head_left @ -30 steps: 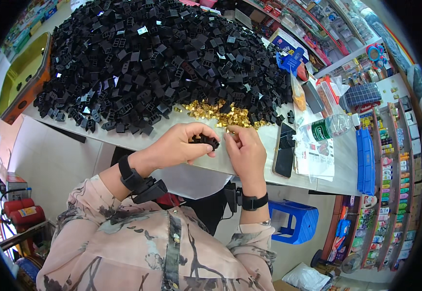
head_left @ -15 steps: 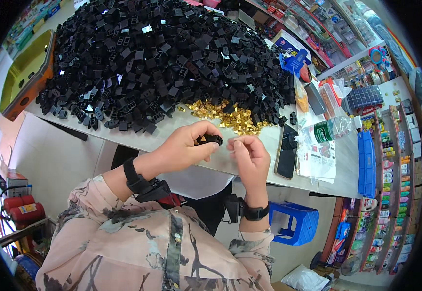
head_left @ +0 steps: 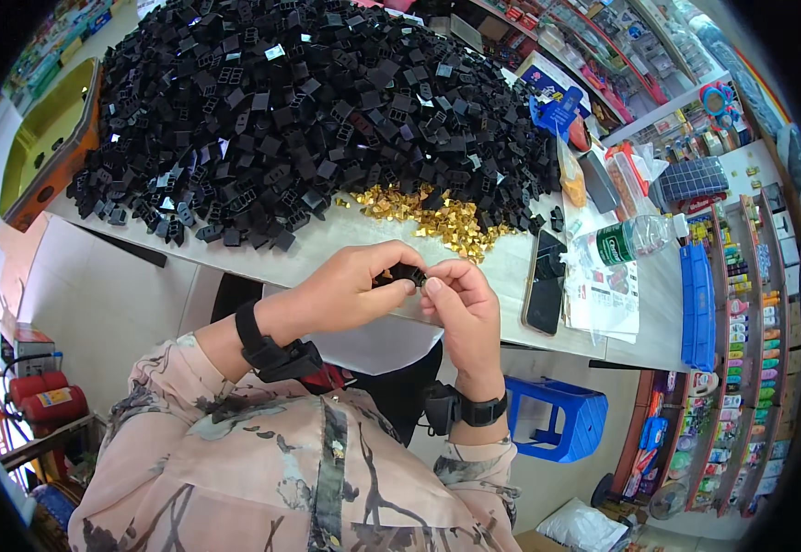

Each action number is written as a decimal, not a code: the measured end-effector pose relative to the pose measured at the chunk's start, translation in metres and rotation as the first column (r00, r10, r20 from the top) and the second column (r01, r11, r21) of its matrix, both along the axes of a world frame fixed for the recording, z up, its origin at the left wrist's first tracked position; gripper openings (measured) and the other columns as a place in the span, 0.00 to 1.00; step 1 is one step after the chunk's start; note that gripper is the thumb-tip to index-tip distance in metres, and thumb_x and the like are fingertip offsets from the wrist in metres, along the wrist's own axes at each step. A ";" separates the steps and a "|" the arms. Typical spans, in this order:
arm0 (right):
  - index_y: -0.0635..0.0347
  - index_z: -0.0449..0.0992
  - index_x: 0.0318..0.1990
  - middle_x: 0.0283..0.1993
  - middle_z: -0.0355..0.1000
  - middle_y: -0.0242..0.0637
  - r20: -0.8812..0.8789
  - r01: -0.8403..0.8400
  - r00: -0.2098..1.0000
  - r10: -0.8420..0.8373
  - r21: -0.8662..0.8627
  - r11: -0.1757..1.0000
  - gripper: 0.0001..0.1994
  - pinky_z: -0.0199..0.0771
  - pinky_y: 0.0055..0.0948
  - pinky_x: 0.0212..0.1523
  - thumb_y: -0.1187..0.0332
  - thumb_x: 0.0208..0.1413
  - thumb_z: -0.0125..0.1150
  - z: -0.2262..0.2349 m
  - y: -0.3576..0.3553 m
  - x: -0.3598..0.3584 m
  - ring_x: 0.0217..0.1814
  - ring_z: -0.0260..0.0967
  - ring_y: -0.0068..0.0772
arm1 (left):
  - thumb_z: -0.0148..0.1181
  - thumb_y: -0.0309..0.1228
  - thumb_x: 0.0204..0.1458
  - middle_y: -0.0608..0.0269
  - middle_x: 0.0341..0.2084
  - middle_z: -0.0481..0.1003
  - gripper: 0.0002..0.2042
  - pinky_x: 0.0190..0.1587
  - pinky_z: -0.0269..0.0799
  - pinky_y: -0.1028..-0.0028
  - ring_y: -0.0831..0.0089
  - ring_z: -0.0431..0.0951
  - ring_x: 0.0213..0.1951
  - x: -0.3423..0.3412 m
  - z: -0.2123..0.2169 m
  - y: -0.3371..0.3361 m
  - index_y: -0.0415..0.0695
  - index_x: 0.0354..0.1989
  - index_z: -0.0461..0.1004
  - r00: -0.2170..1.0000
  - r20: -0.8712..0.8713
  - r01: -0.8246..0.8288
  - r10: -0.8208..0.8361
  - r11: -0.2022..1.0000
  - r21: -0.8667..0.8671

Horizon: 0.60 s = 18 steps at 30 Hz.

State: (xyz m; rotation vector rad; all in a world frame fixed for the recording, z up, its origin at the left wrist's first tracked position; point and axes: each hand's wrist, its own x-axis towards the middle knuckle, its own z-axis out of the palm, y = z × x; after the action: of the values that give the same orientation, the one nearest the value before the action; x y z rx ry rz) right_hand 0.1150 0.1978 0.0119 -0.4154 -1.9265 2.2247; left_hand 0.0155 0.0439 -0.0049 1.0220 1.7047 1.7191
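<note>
A small black plastic part [head_left: 407, 273] is shown pinched between the fingertips of both hands, just above the near edge of the white table [head_left: 327, 247]. The left hand [head_left: 350, 293] is curled around the part from its own side, thumb and forefinger closed on it; the right hand [head_left: 460, 299] meets it from the opposite side, fingertips pressed against the same piece. Whether a gold piece is already seated in the part cannot be told, as the fingers hide most of it.

Just beyond the fingertips a scatter of small gold metal pieces [head_left: 437, 216] is seen, and beyond that the large heap of black plastic parts [head_left: 308, 110]. To the right of the right hand a dark phone [head_left: 545, 293] lies flat, with a clear bottle [head_left: 635, 239] further out.

The step in hand is judged to be a fine fitting or pressing action. It is best done with the part held steady by the left fingertips while pressure is applied squarely by the right, the grip kept near the tips so the piece stays visible and nothing is dropped off the table edge.

Compared with the frame one second earlier, the hands have been drawn slightly nearer the body and closer together; the heap, gold pieces and phone are unchanged.
</note>
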 end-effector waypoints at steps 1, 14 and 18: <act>0.60 0.71 0.40 0.32 0.70 0.26 -0.006 -0.006 1.000 0.006 0.003 1.000 0.05 0.68 0.14 0.32 0.73 0.58 0.57 0.000 -0.002 0.000 0.29 0.66 0.14 | 0.54 0.25 0.53 0.62 0.30 0.75 0.10 0.34 0.69 0.76 0.78 0.72 0.31 0.001 0.000 0.000 0.40 0.43 0.72 1.000 -0.014 -0.009 0.010 1.000 0.021; 0.60 0.72 0.36 0.30 0.71 0.26 0.072 -0.034 0.997 0.025 0.126 0.991 0.07 0.67 0.14 0.29 0.68 0.58 0.60 -0.006 0.003 -0.002 0.28 0.65 0.13 | 0.55 0.21 0.50 0.58 0.34 0.75 0.12 0.38 0.71 0.74 0.73 0.75 0.37 0.003 -0.008 0.002 0.39 0.44 0.73 0.923 -0.363 -0.105 0.125 0.992 0.075; 0.60 0.72 0.37 0.31 0.71 0.26 0.153 -0.167 0.976 0.154 0.078 0.983 0.06 0.67 0.14 0.30 0.67 0.59 0.59 -0.002 0.013 -0.009 0.29 0.66 0.13 | 0.55 0.21 0.51 0.60 0.33 0.76 0.12 0.36 0.71 0.75 0.75 0.76 0.34 0.003 -0.003 -0.002 0.41 0.44 0.72 0.943 -0.304 -0.117 0.136 0.990 0.080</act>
State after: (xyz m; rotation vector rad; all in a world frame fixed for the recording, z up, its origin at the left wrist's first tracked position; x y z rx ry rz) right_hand 0.1059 0.2108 0.0101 -0.4344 -2.1996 2.2495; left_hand 0.0188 0.0424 -0.0081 1.2916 1.9585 1.7729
